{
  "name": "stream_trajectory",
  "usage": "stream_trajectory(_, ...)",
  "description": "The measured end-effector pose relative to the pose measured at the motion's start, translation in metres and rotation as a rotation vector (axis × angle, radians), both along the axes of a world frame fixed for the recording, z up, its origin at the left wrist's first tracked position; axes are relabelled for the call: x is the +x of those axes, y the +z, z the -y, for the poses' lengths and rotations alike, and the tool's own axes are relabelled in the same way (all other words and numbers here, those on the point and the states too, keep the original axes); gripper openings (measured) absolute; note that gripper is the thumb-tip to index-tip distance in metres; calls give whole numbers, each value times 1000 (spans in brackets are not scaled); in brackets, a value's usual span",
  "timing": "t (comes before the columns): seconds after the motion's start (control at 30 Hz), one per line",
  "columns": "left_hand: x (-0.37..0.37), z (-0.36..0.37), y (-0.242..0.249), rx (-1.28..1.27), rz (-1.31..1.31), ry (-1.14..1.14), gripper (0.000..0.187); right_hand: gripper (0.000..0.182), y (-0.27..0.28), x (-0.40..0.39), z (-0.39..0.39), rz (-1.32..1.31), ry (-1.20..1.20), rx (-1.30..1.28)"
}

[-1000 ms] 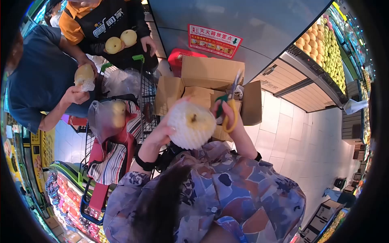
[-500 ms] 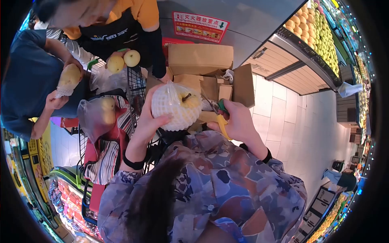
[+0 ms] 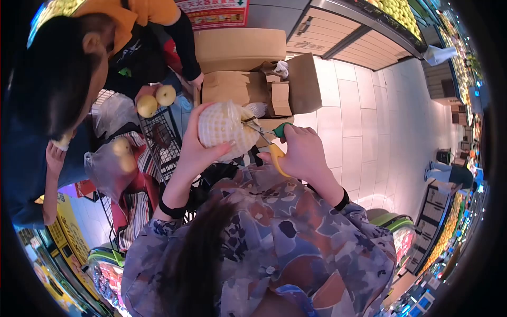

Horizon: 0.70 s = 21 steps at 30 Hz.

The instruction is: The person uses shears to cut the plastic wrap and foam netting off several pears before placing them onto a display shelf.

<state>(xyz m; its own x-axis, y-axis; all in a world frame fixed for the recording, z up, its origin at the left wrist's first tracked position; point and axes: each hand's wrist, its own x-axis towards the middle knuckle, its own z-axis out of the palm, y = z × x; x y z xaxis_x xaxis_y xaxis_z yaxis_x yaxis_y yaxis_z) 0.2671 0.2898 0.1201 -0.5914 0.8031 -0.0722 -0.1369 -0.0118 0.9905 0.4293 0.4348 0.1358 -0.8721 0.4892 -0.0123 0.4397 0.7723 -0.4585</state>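
Note:
A large yellow pear in a white foam net (image 3: 219,129) sits in my left hand (image 3: 194,150), which is closed around its left side and underside. My right hand (image 3: 305,150) grips a pair of scissors (image 3: 278,162) with one green and one yellow handle. Their blades reach left to the pear's stem at the top of the fruit, with clear plastic film around it. Just beyond the pear, an open cardboard box (image 3: 235,87) holds cardboard pieces and white foam netting (image 3: 257,109).
On the left, a person in an orange and black top (image 3: 127,63) holds two yellow pears (image 3: 157,100) over a black wire cart (image 3: 163,142). Nearer me hangs a clear bag of pears (image 3: 112,164). A fruit display (image 3: 364,34) stands right of the box.
The scissor blades have come in to the stem. My view has shifted, and the box now appears higher and further left. The people on the left have changed posture.

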Motion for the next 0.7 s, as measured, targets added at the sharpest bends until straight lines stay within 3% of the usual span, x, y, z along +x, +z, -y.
stream_trajectory(0.1, 4, -14, -16, -77, -10, -16, 71, 51, -14, 10, -9, 43, -12, 17)
stream_trajectory(0.17, 7, -27, -27, -156, 77, -18, 71, 54, -30, 14, -21, 238, 9, -34)
stream_trajectory(0.2, 10, -33, -35, -155, 77, -13, 71, 56, -38, 17, -27, 182, 10, -51)
stream_trajectory(0.33, 26, -61, -75, -265, -168, 95, 71, 62, -68, 20, -45, 297, -76, -235)
stream_trajectory(0.47, 45, -103, -80, -443, -370, 173, 73, 64, -77, 22, -87, 380, -56, -338)
stream_trajectory(0.57, 57, -144, -88, -638, -393, 174, 70, 68, -104, 26, -125, 430, -26, -345)
stream_trajectory(0.7, 58, -192, -135, -685, -374, 188, 70, 72, -141, 21, -174, 528, -6, -384)
